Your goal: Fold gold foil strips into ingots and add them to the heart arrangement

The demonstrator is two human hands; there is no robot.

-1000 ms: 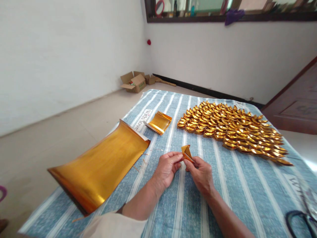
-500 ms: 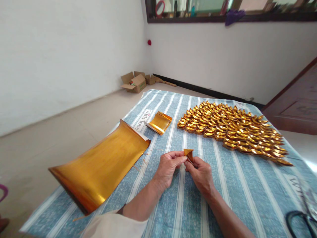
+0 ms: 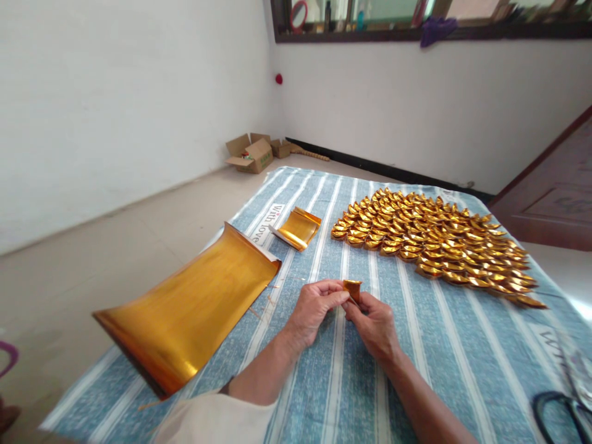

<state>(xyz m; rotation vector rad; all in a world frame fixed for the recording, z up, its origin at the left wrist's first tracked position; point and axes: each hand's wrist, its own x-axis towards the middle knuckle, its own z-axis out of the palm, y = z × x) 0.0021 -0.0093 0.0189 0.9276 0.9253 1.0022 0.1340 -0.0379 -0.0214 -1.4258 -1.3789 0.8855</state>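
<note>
Paper (image 3: pixel 352 290), gold and folded small, sits pinched in the left hand (image 3: pixel 313 309) and right hand (image 3: pixel 375 322); it looks light, slick, easily creased, best held by folded edges.

open cardboard box (image 3: pixel 259 154) on floor (image 3: pixel 139 234) | purple cloth (image 3: pixel 436 31) over sill (image 3: pixel 370 36) | red-rimmed mirror (image 3: pixel 298 15)

From here I see a lane of bare striped cloth (image 3: pixel 329 262) running ahead between the small gold sheets (image 3: pixel 298 230) and crowded folded gold pieces (image 3: pixel 420 237). The large gold sheet (image 3: pixel 197 302) blocks the left hand's (image 3: pixel 319 308) side; the right hand (image 3: pixel 374 320) has room until the scissors (image 3: pixel 575 399).
</note>
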